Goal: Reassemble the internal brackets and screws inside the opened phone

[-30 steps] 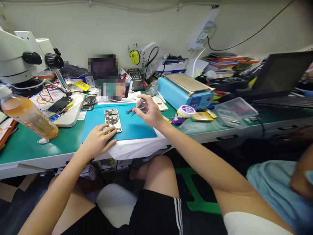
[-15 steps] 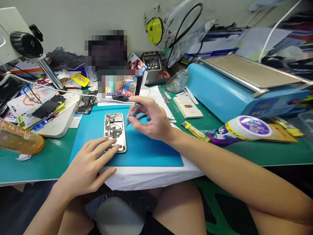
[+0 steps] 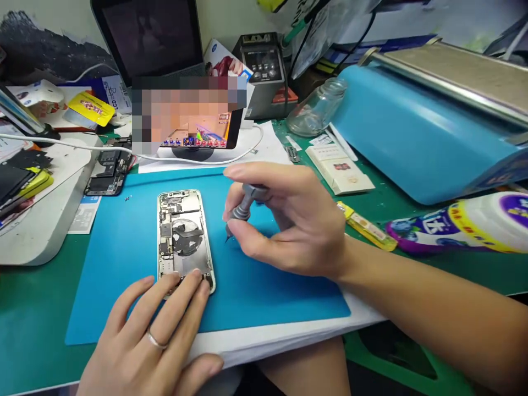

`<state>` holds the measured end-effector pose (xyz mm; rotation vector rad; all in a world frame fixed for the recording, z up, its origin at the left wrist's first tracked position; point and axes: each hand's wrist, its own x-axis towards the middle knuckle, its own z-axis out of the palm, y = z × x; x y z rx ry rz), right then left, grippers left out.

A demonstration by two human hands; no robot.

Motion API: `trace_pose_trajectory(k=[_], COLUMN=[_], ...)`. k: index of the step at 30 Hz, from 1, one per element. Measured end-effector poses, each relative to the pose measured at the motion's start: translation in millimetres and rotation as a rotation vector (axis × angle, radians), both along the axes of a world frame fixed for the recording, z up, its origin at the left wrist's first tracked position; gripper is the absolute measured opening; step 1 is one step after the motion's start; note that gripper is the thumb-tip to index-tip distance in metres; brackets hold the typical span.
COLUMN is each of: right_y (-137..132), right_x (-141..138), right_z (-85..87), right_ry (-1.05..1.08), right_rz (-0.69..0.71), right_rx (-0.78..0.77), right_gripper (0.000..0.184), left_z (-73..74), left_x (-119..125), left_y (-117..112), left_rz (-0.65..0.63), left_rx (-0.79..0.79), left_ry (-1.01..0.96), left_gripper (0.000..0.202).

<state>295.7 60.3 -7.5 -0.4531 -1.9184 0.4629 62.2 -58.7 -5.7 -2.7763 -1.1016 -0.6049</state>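
An opened phone (image 3: 183,234) with its insides showing lies on a blue mat (image 3: 119,264). My left hand (image 3: 152,335) rests flat on the mat, fingers stretched out, fingertips pressing the phone's near end. My right hand (image 3: 289,220) is closed round a small grey screwdriver (image 3: 243,209), held tip down just right of the phone, the tip close above the mat.
Behind the mat stand a propped phone with a lit screen (image 3: 193,129), a glass jar (image 3: 315,107) and a small meter box (image 3: 262,58). A blue machine (image 3: 416,132) fills the right. A loose phone part (image 3: 107,173) and a white base (image 3: 37,214) lie left.
The view has moved much closer to the bench. My right hand has brought the screwdriver down beside the phone. My left hand stays on the phone's near end.
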Motion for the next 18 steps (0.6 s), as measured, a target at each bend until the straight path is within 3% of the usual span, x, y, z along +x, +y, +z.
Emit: trace_pose_trajectory(k=[18], right_y=[-3.5], right_x=[1.5], right_z=[3.2], right_ry=[-0.092], right_rz=[-0.041], right_rx=[-0.037], right_gripper=[0.069], left_z=[-1.0], left_x=[-1.9], left_y=[0.6], left_rz=[-0.008], left_rx=[-0.049], left_ry=[0.018], left_gripper=[0.042])
